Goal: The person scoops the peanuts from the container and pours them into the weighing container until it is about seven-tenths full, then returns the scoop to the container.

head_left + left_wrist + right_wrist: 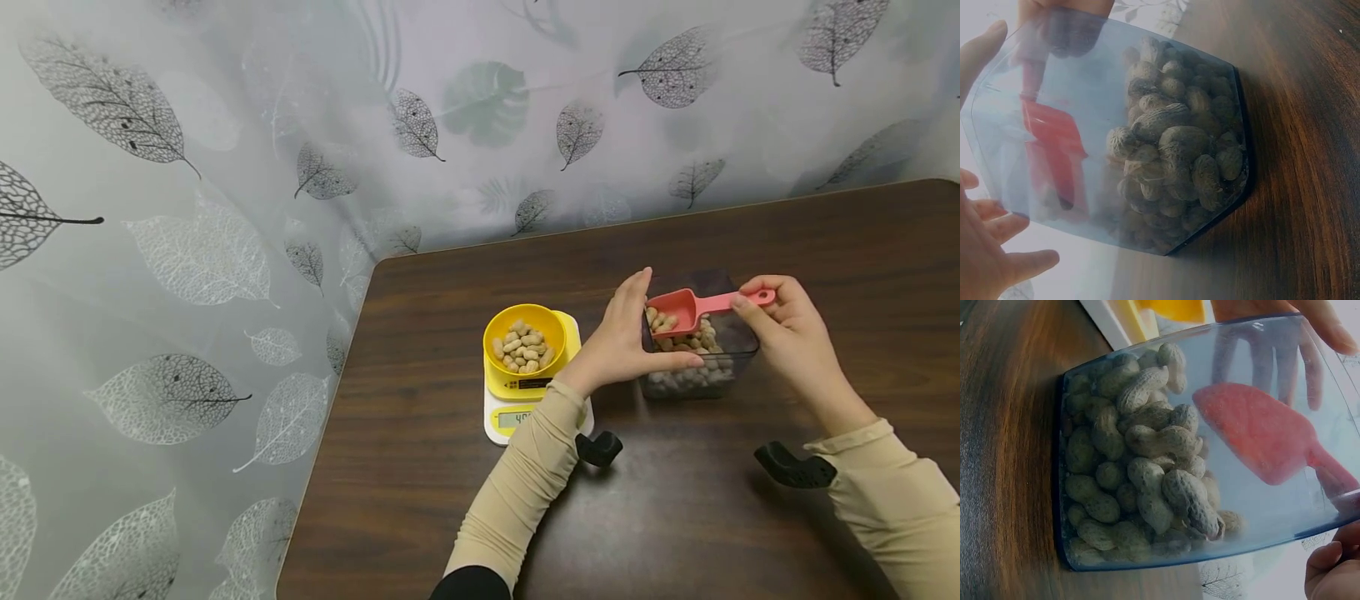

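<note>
A pink-red scoop (678,312) is held over a clear, dark-tinted container (738,333) of unshelled peanuts (1172,144). My right hand (787,325) pinches the end of its handle between thumb and fingers. Some peanuts show at the scoop's mouth, on its left side. In the right wrist view, the scoop (1260,431) hangs above the peanut pile, inside the walls. My left hand (618,342) rests against the container's left side, fingers straight and thumb stretched along the near rim.
Left of the container, a yellow bowl (492,333) of peanuts sits on a yellow-and-white kitchen scale (495,421); the left forearm partly covers its display. Both stand on a dark wooden table (420,375). Leaf-patterned curtain (480,167) hangs behind and left.
</note>
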`<state>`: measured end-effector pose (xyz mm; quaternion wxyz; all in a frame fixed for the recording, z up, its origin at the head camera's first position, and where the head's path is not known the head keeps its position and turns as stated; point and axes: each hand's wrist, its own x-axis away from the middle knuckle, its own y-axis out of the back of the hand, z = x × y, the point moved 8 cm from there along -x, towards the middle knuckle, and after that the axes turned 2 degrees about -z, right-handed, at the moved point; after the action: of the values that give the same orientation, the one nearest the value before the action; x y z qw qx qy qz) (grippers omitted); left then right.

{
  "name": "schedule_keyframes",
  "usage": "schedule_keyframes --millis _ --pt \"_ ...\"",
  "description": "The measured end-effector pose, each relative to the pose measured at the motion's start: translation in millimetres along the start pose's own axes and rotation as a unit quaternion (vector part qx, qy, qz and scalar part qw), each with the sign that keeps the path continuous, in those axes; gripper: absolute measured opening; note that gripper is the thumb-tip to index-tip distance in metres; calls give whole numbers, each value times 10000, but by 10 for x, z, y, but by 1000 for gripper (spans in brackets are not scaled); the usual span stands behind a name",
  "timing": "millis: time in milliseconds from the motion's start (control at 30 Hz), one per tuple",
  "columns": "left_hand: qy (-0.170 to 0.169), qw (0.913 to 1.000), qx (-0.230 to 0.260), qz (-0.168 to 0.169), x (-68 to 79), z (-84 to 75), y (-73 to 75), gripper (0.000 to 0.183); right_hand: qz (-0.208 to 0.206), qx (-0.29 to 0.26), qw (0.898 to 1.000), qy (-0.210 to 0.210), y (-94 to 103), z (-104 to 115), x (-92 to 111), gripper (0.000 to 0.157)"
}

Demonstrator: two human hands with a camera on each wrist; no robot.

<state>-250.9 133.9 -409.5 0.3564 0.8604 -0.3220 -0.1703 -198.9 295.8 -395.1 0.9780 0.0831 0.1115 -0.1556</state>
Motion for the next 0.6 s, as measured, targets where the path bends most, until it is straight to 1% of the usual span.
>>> schedule_keyframes --millis 67,133,167,200,300,367,600 --pt "-3 10000 20 -29 1 3 2 115 -64 -876 9960 -148 5 -7 -4 17" --pt "2 10000 -11 -16 3 5 -2 115 -196 -1734 9844 -232 26 -8 -1 14" --pt "1 10000 -16 -13 3 6 -5 115 -280 -2101 9769 -268 40 -11 3 13" --pt "5 10000 -12 -10 3 7 -8 115 -345 -2328 9715 -267 52 -10 7 12" --pt "32 10000 -10 -11 5 14 -11 115 -501 -2594 9642 -228 89 -6 17 11" --pt "29 10000 25 -46 3 16 -6 115 -525 -2816 9578 -231 99 -11 15 10" --pt "21 9999 100 -54 7 18 11 115 -509 -3689 9273 -377 132 -71 6 10"
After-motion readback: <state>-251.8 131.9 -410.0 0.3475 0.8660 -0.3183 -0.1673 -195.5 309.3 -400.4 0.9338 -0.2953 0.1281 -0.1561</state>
